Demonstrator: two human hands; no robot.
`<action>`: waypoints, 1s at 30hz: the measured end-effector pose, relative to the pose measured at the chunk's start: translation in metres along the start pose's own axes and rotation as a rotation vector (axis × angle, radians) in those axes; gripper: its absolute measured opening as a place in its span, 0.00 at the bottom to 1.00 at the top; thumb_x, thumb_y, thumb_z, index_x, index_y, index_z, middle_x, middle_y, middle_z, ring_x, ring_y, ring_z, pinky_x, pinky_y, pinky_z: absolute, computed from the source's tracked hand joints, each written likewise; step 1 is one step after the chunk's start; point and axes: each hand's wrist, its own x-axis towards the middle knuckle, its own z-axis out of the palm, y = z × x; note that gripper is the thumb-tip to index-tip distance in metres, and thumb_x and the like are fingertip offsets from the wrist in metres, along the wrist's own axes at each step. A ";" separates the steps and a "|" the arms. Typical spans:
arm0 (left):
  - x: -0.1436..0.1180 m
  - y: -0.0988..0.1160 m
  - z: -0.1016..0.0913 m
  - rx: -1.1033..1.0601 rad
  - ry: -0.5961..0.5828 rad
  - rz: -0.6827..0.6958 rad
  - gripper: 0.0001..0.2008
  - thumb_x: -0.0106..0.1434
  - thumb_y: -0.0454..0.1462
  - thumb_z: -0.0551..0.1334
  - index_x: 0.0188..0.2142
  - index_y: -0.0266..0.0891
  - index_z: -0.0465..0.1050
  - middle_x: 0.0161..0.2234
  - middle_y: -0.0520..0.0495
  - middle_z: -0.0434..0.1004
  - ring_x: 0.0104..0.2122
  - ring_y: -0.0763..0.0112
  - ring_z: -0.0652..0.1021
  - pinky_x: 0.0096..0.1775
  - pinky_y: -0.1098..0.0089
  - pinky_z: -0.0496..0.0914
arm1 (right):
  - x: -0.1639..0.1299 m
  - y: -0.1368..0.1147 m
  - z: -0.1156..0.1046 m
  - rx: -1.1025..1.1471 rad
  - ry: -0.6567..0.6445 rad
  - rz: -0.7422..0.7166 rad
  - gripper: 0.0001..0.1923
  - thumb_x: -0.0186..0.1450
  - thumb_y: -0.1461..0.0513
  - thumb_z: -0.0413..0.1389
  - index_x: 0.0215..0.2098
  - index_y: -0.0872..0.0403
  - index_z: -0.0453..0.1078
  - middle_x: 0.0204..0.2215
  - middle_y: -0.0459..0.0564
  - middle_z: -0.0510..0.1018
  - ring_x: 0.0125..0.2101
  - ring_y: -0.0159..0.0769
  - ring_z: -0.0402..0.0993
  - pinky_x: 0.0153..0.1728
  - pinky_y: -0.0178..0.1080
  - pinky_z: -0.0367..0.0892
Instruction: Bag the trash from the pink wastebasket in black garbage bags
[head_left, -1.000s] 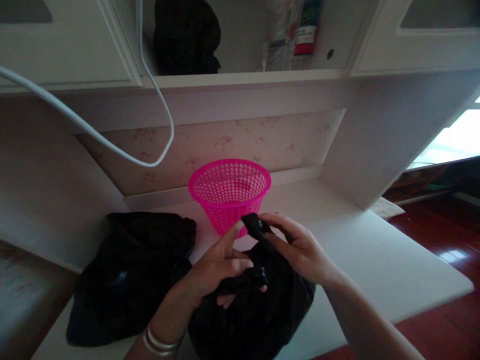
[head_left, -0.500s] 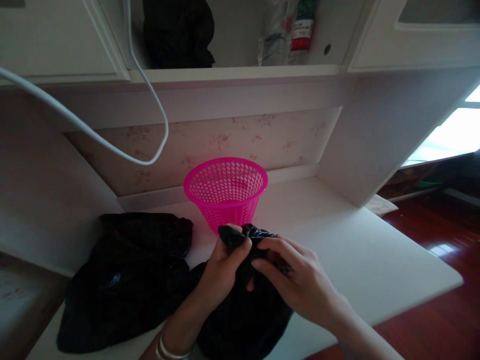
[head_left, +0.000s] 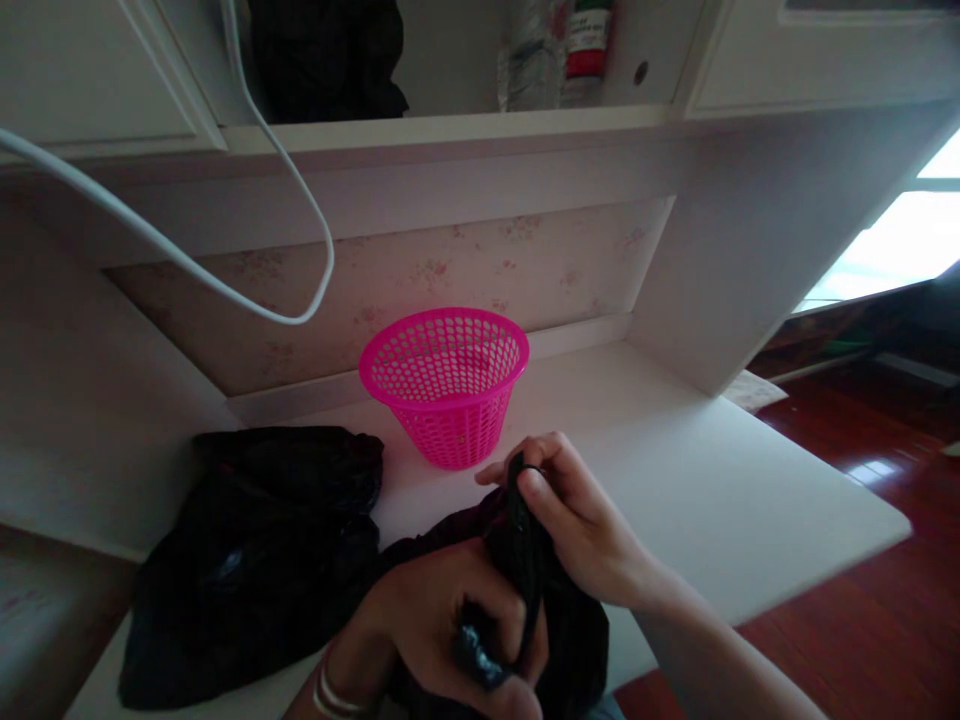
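Note:
A black plastic bag [head_left: 577,640] hangs bunched between my two hands over the front of the white desk. My right hand [head_left: 581,510] pinches its upper edge between thumb and fingers. Lower and closer to me, my left hand [head_left: 457,620] is closed around a fold of the same bag, and a shiny bit of plastic sticks out of the fist. Just beyond the hands stands a pink perforated basket [head_left: 450,430], upright. To the left lies another black plastic bag [head_left: 255,560], crumpled, and whether it joins the held one cannot be made out.
The white desktop [head_left: 675,460] reaches right to a rounded corner above a red-brown floor [head_left: 847,600]. A white cable [head_left: 195,270] dangles at the upper left. The overhead shelf [head_left: 450,128] carries a black bundle [head_left: 322,60], clear plastic packaging [head_left: 529,65] and a red-and-green bottle [head_left: 586,45].
My left hand has come down and toward me, drawing the bag's edge out between the hands. My right hand has turned more upright. The view has shifted slightly.

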 end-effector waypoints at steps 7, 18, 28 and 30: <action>-0.021 0.001 0.011 0.422 0.301 -0.151 0.28 0.57 0.30 0.61 0.57 0.47 0.69 0.37 0.48 0.83 0.34 0.64 0.81 0.39 0.66 0.73 | 0.008 0.020 -0.006 -0.083 -0.022 0.247 0.19 0.73 0.44 0.55 0.42 0.50 0.62 0.23 0.37 0.62 0.23 0.27 0.54 0.22 0.31 0.51; -0.026 -0.012 0.004 0.866 0.873 0.012 0.24 0.65 0.31 0.65 0.58 0.54 0.77 0.51 0.44 0.76 0.45 0.61 0.81 0.48 0.65 0.75 | -0.039 0.007 -0.003 -0.706 -0.030 -0.231 0.08 0.69 0.61 0.60 0.45 0.43 0.78 0.73 0.52 0.52 0.69 0.58 0.55 0.65 0.65 0.61; -0.014 -0.014 0.017 0.192 0.986 -0.282 0.12 0.68 0.48 0.66 0.42 0.45 0.81 0.42 0.48 0.84 0.46 0.55 0.80 0.52 0.59 0.72 | -0.039 0.027 0.007 -0.597 0.017 0.072 0.26 0.65 0.45 0.64 0.52 0.54 0.79 0.77 0.63 0.44 0.72 0.66 0.51 0.67 0.68 0.58; -0.015 -0.013 0.014 0.010 0.914 -0.272 0.16 0.68 0.50 0.65 0.45 0.43 0.80 0.46 0.46 0.84 0.49 0.53 0.79 0.56 0.57 0.71 | -0.040 0.025 0.004 -0.461 -0.010 0.084 0.24 0.66 0.46 0.64 0.53 0.51 0.79 0.77 0.60 0.46 0.72 0.61 0.54 0.68 0.62 0.60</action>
